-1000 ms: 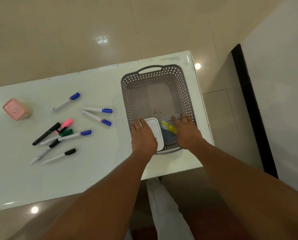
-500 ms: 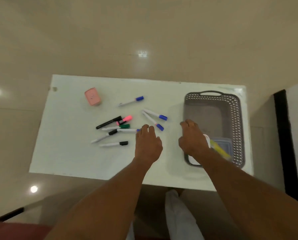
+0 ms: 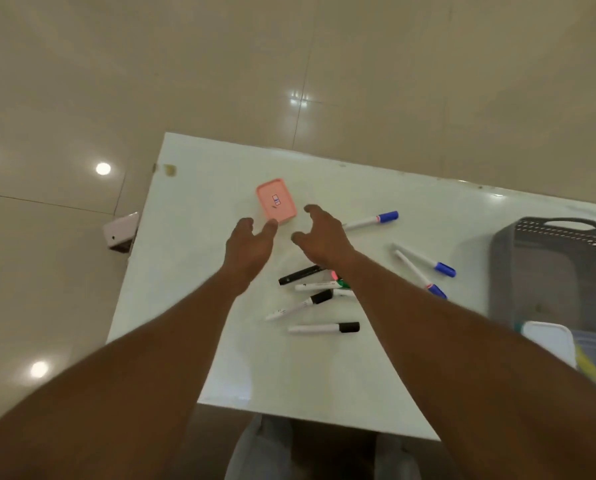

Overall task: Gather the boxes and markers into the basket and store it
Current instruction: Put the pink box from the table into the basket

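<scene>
On table [image 3: 192, 306]: eight markers [image 3: 324, 328] (one pink box [image 3: 276, 201]).

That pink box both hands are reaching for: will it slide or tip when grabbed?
The pink box lies flat and low, so tipping seems unlikely. The white table looks glossy, so a one-sided nudge may slide it. Its rounded, smooth-looking edges could slip; the left hand and right hand, both open, probably should pinch opposite sides.

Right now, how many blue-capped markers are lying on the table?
3. One lies just right of the right hand. Two more lie close together nearer the basket. Another could be hidden under the right arm among the clustered markers.
</scene>
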Motion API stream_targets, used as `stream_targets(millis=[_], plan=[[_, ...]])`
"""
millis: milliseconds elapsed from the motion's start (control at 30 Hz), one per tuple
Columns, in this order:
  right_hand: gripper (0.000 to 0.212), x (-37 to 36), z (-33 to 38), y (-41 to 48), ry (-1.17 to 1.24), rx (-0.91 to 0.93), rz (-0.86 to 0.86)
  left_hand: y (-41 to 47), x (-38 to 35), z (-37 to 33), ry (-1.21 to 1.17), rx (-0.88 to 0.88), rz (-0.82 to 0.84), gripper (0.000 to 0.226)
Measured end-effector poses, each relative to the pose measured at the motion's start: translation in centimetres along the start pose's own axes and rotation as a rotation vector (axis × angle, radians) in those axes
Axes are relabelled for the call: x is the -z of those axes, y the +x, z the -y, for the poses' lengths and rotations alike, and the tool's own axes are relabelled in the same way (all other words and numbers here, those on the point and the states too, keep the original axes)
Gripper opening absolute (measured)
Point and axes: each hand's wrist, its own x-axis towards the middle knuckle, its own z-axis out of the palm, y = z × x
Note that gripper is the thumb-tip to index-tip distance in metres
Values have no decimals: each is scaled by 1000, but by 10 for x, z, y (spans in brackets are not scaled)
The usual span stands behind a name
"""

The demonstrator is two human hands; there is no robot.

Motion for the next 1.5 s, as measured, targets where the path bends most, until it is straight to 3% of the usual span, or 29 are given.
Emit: stream_targets(millis=[100, 233, 467, 567, 733, 1000, 1067, 1267, 1500], plan=[[68, -15, 13, 33, 64, -15, -47, 30, 3, 3, -240, 75, 78, 65], [47, -29, 20, 48, 82, 14, -51, 36, -5, 2, -534, 131, 188, 55], [67, -7, -3, 6, 221, -90, -180, -14, -32, -16, -634, 156, 231, 60], [75, 30, -31, -25, 179, -127, -255, -51, -60, -34, -584, 140, 295, 60], [72, 121, -101, -90, 83, -105, -244, -121, -130, -70, -470, -14, 391, 31], [67, 272, -267, -192, -97, -145, -277, -203, -275, -149, -148, -215, 504, 21], [70, 297, -311, -202, -151, -172, -255, -213, -313, -161, -67, -270, 531, 33], [76, 316, -392, -182, -186, -161, -165, -219, -398, -172, 167, -299, 655, 57], [71, 302, -422, -143, -212, -68, -46, -207, -439, -160, 273, -274, 615, 34]])
